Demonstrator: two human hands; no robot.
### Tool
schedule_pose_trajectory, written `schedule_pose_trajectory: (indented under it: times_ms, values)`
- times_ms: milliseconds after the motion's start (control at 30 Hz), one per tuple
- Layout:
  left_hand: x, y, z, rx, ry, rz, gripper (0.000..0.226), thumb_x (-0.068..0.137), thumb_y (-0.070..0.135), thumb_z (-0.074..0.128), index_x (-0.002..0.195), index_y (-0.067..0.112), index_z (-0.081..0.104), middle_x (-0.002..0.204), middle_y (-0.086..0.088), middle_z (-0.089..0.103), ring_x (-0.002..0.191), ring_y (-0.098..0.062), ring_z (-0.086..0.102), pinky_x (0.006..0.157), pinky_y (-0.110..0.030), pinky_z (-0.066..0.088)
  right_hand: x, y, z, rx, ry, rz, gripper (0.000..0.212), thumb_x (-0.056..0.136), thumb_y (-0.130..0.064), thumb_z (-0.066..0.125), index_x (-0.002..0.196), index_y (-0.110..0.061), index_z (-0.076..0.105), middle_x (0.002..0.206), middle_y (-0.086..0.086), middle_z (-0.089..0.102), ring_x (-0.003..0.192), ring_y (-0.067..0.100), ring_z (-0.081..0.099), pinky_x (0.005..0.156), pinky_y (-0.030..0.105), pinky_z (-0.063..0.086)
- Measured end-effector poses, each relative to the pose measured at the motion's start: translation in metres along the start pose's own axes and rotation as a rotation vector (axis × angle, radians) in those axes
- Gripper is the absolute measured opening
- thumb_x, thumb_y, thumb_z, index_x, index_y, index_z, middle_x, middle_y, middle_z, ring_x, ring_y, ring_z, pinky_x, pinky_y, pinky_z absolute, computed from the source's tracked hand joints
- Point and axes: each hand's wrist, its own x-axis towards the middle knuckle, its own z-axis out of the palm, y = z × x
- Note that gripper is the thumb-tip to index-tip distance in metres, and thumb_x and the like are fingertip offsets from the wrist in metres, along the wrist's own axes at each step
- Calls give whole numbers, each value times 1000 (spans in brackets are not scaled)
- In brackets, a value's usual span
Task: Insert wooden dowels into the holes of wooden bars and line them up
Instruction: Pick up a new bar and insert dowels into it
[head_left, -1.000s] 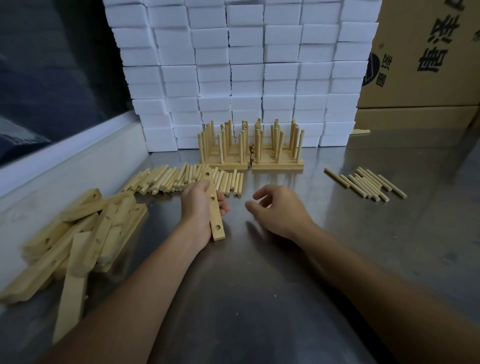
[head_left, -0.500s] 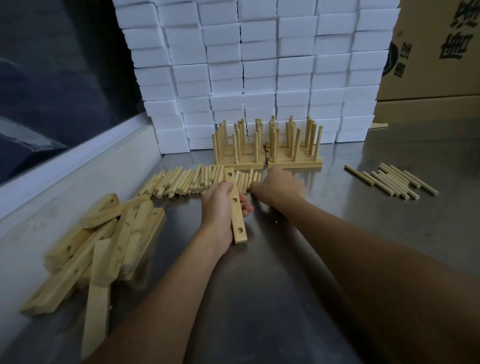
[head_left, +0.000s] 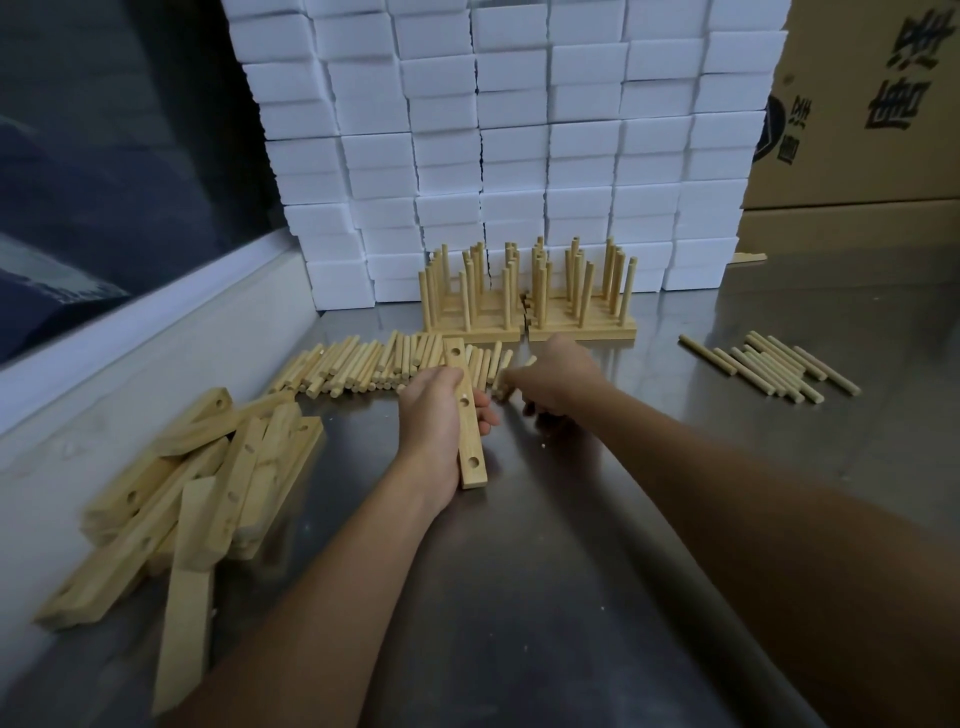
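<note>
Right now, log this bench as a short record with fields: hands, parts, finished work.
left hand: grips a wooden bar, holes empty
right hand: reaching into the dowel row; grasp hidden
spare bars: heaped on the left
second dowel group: on the right
finished bars with dowels: lined up against the white blocks
surface: metal table

We see pale, matt, unfinished wood in the bars, the loose dowels and the pegged blocks, all on a brushed metal table with dull sheen, before matt white foam-like blocks and brown cardboard boxes.
</note>
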Motion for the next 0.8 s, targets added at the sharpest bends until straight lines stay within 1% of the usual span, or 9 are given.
schedule_pose_trajectory:
  times_ms: [33, 133, 200, 267, 333, 433, 567, 700, 800]
  values:
    - [0, 0, 0, 9, 0, 4, 15, 98, 10, 45, 93, 2, 57, 55, -7, 58, 43, -19, 57, 40, -23, 43, 0, 1, -1, -13, 14, 4, 25, 84, -32, 72, 73, -12, 63, 61, 1, 66, 54, 13, 64, 50, 28, 55]
    - [-1, 0, 0, 8, -6, 3, 15, 98, 10, 45, 94, 2, 57, 55, -6, 58, 43, -19, 58, 40, -23, 43, -1, 2, -2, -70, 34, 20, 20, 84, -29, 72, 80, -11, 65, 74, 4, 70, 68, 19, 70, 66, 35, 62]
    - [-1, 0, -1, 3, -6, 0, 15, 98, 10, 46, 96, 2, 58, 56, -7, 58, 44, -19, 58, 41, -24, 44, -1, 1, -2, -78, 46, 27, 21, 86, -28, 70, 79, -9, 64, 74, 4, 70, 68, 19, 70, 67, 34, 61]
    - [-1, 0, -1, 11, -7, -1, 15, 98, 11, 46, 98, 2, 58, 57, -7, 59, 44, -19, 58, 42, -24, 44, -1, 1, -1, -25, 69, 35, 24, 90, -29, 62, 92, -6, 60, 85, 7, 70, 74, 22, 69, 72, 38, 61]
    - [-2, 0, 0, 10, -8, -3, 16, 99, 11, 46, 99, 2, 59, 57, -7, 59, 44, -19, 58, 42, -23, 44, -3, -2, -1, 2, 84, 32, 30, 92, -39, 59, 107, -15, 50, 92, 5, 65, 80, 22, 67, 75, 39, 59]
    - [-3, 1, 0, 5, -8, -1, 16, 99, 10, 45, 97, 2, 59, 58, -8, 58, 44, -19, 57, 42, -24, 44, -6, -6, 1, -188, 89, -21, 34, 87, -46, 64, 98, -18, 48, 81, -1, 59, 71, 15, 58, 63, 30, 49]
    - [-3, 2, 0, 5, -8, 3, 16, 98, 9, 45, 96, 2, 58, 56, -7, 57, 44, -19, 57, 41, -23, 43, -7, -8, 2, -223, 59, -27, 24, 88, -38, 67, 84, -14, 62, 73, 0, 61, 64, 14, 57, 54, 26, 44]
    - [-3, 1, -1, 7, -15, 6, 16, 99, 10, 45, 97, 2, 59, 57, -7, 58, 45, -19, 57, 41, -24, 44, -10, -10, 0, -268, 65, -41, 27, 91, -32, 64, 74, -15, 53, 68, 0, 54, 57, 13, 49, 48, 24, 37]
    - [-3, 1, -2, 9, -20, 4, 16, 99, 11, 46, 97, 3, 60, 57, -7, 58, 45, -19, 58, 41, -24, 45, -12, -9, -1, -276, 41, -69, 31, 96, -34, 58, 73, -15, 51, 67, 0, 52, 56, 13, 47, 48, 25, 35]
